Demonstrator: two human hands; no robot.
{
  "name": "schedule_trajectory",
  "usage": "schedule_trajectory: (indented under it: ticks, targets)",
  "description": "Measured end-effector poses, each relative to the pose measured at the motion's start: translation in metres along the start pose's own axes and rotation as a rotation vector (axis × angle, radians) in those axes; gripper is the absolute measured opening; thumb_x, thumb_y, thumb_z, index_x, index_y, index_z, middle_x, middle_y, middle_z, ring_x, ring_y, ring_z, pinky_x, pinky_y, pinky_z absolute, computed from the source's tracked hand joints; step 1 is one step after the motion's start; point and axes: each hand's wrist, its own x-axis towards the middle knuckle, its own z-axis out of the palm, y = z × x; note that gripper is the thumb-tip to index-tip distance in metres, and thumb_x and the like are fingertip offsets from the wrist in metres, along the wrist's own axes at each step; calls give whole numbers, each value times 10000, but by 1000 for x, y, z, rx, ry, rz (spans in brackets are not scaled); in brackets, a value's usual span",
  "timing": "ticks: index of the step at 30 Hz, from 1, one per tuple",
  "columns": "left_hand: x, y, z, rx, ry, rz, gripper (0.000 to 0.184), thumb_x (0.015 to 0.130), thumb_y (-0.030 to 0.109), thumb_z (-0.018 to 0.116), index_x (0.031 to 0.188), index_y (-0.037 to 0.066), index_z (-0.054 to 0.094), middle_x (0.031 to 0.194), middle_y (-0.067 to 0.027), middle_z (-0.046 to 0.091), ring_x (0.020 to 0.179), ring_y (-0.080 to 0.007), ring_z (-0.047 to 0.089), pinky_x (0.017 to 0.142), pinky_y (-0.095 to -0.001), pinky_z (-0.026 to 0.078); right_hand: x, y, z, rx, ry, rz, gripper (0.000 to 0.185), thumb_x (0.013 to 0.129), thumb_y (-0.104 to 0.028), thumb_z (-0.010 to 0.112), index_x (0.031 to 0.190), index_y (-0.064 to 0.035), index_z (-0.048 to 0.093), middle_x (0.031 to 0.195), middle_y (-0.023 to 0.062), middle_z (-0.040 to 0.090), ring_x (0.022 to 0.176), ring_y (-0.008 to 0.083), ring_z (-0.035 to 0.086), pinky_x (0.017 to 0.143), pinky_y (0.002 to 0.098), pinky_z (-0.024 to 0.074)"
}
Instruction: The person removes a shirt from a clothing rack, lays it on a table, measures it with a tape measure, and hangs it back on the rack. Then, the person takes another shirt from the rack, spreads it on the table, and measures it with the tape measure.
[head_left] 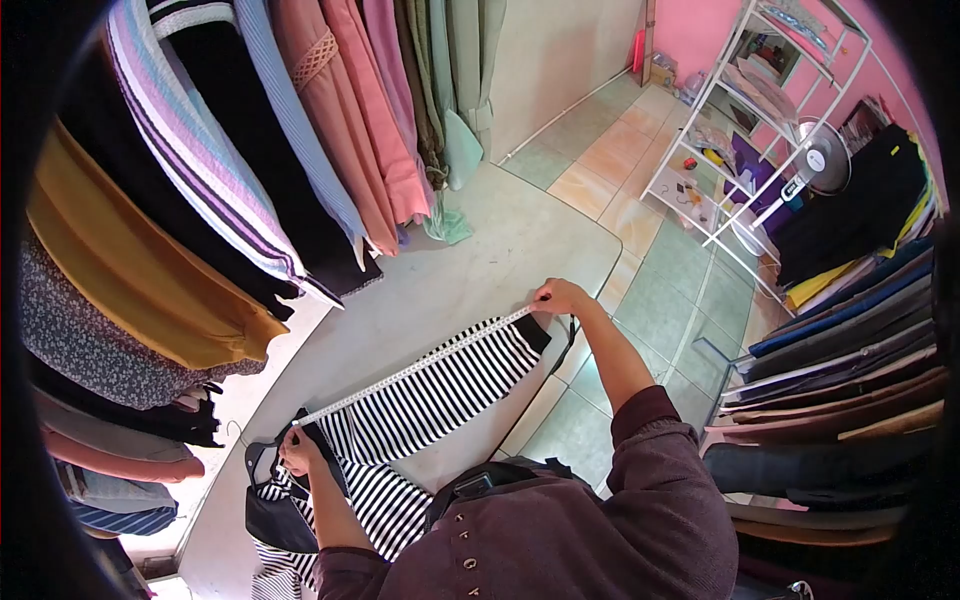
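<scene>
A black-and-white striped garment [430, 400] with a black cuff lies on the pale table [460, 250]. Along its sleeve runs a white measuring tape [420, 366], stretched straight. My right hand [562, 298] pinches one end of the tape just beyond the black cuff. At the other end, beside the garment's black upper edge, my left hand [298, 450] closes on the tape. Black fabric [280, 520] and more striped cloth lie below my left hand.
Hanging clothes [350, 110] crowd the upper left, above the table. A white metal rack [740, 110] and a fan [822, 158] stand at the upper right. More garments [840, 370] hang along the right side. A wire hanger [238, 434] lies near my left hand.
</scene>
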Motion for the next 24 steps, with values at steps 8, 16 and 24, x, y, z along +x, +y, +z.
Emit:
schedule_trajectory:
  ticks: [8, 16, 24]
  targets:
    - [2, -3, 4, -3, 25, 2, 248, 745, 468, 587, 874, 270, 665, 1104, 44, 526, 1040, -234, 437, 859, -432, 297, -11, -6, 4, -2, 116, 150, 272, 699, -426, 613, 871, -223, 669, 982, 81, 571, 943, 272, 542, 778, 362, 450]
    - [5, -9, 8, -36, 30, 39, 225, 758, 440, 589, 878, 264, 663, 1058, 21, 538, 1016, -230, 449, 856, -420, 301, -9, -6, 7, -32, 146, 152, 252, 704, -411, 616, 868, -228, 669, 980, 89, 572, 950, 285, 535, 783, 370, 452]
    - [-7, 20, -24, -163, -99, -88, 275, 777, 415, 580, 916, 189, 651, 1067, -40, 535, 1008, -263, 449, 837, -436, 353, -7, 3, 10, 41, 147, 38, 335, 687, -414, 641, 887, -146, 645, 951, 119, 572, 853, 292, 556, 735, 363, 459]
